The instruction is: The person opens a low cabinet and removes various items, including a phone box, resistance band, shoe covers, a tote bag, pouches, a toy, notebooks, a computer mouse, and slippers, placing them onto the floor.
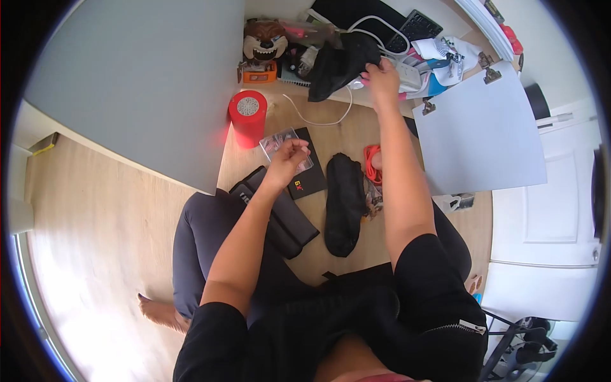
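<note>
My right hand (382,77) reaches into the cluttered compartment at the top, its fingers closed on the edge of a black cloth item (344,67). Over a clear plastic case (270,141) hovers my left hand (293,156), fingers curled; whether anything is between them is too small to tell. Under the case lies a flat black box (310,181). A black folded pouch (280,219) and a long black bag (344,204) rest on the floor nearer my body. Beside the bag is an orange-red cord (371,167).
A red cylinder (248,124) stands left of the case. The grey cabinet panel (146,83) fills the upper left. A white board with clips (480,134) hangs at the right. The compartment holds a dog-face item (265,41), a keyboard (420,28) and white cables (375,22).
</note>
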Tool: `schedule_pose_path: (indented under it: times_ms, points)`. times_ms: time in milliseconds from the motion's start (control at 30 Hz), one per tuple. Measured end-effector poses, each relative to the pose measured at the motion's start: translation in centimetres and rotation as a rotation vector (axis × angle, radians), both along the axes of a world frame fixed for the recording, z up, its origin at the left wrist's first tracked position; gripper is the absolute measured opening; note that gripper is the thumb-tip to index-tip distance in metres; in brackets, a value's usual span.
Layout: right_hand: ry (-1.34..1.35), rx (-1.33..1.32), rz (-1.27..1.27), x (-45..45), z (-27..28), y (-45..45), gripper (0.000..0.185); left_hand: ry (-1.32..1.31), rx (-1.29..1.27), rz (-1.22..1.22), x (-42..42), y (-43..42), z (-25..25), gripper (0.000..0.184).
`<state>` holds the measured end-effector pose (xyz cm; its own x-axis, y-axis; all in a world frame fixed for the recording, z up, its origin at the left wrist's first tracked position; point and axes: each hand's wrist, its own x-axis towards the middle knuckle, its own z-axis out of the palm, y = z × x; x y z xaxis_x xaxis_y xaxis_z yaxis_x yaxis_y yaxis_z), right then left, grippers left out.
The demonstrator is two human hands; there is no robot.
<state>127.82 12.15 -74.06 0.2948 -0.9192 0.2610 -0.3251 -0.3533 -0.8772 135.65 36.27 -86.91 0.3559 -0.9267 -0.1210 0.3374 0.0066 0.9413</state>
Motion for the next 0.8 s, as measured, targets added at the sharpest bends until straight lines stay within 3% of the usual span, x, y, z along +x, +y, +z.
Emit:
schedule_pose_path:
  times_ms: [33, 200, 333, 400, 533, 667, 800]
  points:
    - [-0.211, 0.215, 0.062, -0.9, 0.8, 1.1, 0.026, -0.012, -0.006, 0.017, 0.1, 0.1, 0.1, 0.023]
    - [-0.110, 0.170, 0.100, -3.4, 3.3, 1.8, 0.018, 0.015, -0.005, 0.043, -0.1, 0.2, -0.3, 0.024]
    - [-0.119, -0.120, 0.050, -4.8, 5.3, 2.5, 0.017, 0.025, -0.010, 0.046, -0.3, 0.3, -0.5, 0.023]
    - [0.015, -0.618, -0.013, -6.2, 6.4, 2.9, 0.016, -0.032, 0.014, 0.035, -0.3, 0.2, -0.7, 0.023]
    - [0.065, -0.681, -0.039, -8.0, 8.4, 4.9, 0.019, -0.134, 0.002, 0.018, -0.6, 0.1, -0.8, 0.025]
    - [-0.079, -0.538, 0.023, -9.0, 7.6, 5.8, 0.025, -0.076, 0.003, 0.020, -1.1, 0.4, -0.4, 0.027]
    - [-0.249, -0.581, -0.058, -10.2, 7.4, 6.3, 0.030, -0.123, -0.008, 0.024, -0.9, 0.6, -0.6, 0.029]
